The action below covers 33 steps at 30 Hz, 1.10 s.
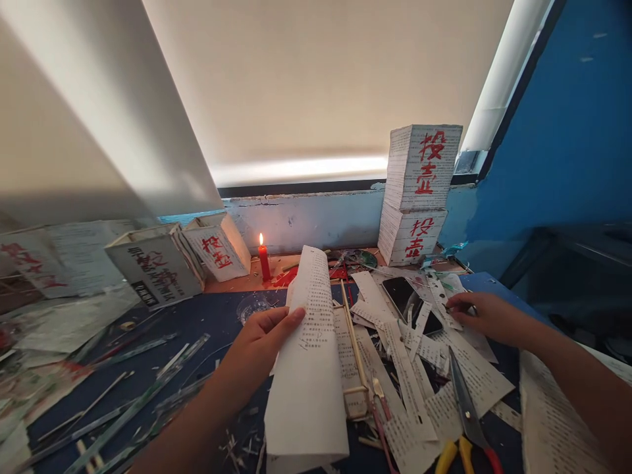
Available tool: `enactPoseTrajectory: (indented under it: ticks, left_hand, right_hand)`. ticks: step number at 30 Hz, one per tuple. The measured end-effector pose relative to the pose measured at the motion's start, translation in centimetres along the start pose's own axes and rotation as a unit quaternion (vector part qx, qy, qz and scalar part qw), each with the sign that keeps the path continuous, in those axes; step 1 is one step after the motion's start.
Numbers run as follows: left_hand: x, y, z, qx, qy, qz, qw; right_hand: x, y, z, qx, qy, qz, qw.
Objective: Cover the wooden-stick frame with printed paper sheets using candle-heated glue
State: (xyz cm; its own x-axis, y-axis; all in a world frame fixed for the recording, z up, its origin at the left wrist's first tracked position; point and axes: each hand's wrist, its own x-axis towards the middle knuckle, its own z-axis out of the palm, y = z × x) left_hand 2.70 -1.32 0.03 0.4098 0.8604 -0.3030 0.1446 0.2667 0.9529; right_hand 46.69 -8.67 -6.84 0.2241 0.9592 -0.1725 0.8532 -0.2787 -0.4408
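My left hand (271,339) grips a long folded sheet of printed paper (306,382), thumb on top, tilted upright in the middle. Behind its right edge shows a thin wooden stick frame (353,342). My right hand (474,313) is over the paper scraps at the right, fingertips pinched together at a narrow printed strip (442,296); whether anything is between them I cannot make out. Scissors (467,401) with yellow and red handles lie below that hand. A dark phone (402,296) is partly covered by strips to its left.
A lit red candle (264,262) stands at the back ledge. Two stacked paper boxes (419,191) with red characters rise at the back right; more boxes (217,247) line the left. Plastic strips and sticks (143,382) litter the blue tabletop (197,326). Pink-handled tweezers (379,408) lie near the centre.
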Motion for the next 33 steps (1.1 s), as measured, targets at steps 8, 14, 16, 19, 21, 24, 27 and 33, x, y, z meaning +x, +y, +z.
enactPoseTrajectory:
  ticks: [8, 14, 16, 19, 21, 24, 27, 33]
  left_hand:
    - [0.4, -0.8, -0.5, -0.046, -0.036, -0.001, 0.998]
    - [0.8, -1.2, -0.5, -0.049, -0.038, 0.005, 0.998]
    - [0.5, -1.0, -0.4, -0.047, -0.033, 0.007, 0.998]
    - [0.1, -0.6, -0.1, -0.035, -0.035, 0.017, 0.999]
    - [-0.2, -0.5, -0.1, -0.023, -0.039, 0.029, 0.999]
    - [-0.2, -0.7, -0.3, -0.011, -0.042, 0.043, 0.998]
    - [0.1, -1.1, -0.5, -0.007, -0.045, 0.054, 0.998]
    - [0.6, -1.6, -0.4, -0.028, -0.056, 0.073, 0.995]
  right_hand:
    - [-1.3, -0.3, -0.7, 0.041, -0.047, 0.002, 0.998]
    - [-1.6, 0.6, -1.7, 0.081, -0.035, -0.01, 0.996]
    - [-1.7, -0.1, -2.1, 0.093, 0.016, -0.015, 0.995]
    - [-1.8, -2.2, -2.6, 0.056, 0.068, -0.038, 0.995]
    - [-1.8, -4.0, -3.1, 0.003, 0.073, -0.048, 0.996]
    - [-1.6, -6.6, -4.0, -0.042, 0.094, -0.045, 0.994]
    - [-0.9, -9.1, -5.1, -0.01, 0.131, -0.075, 0.989]
    - [2.5, -16.7, -5.7, 0.168, 0.097, -0.185, 0.963]
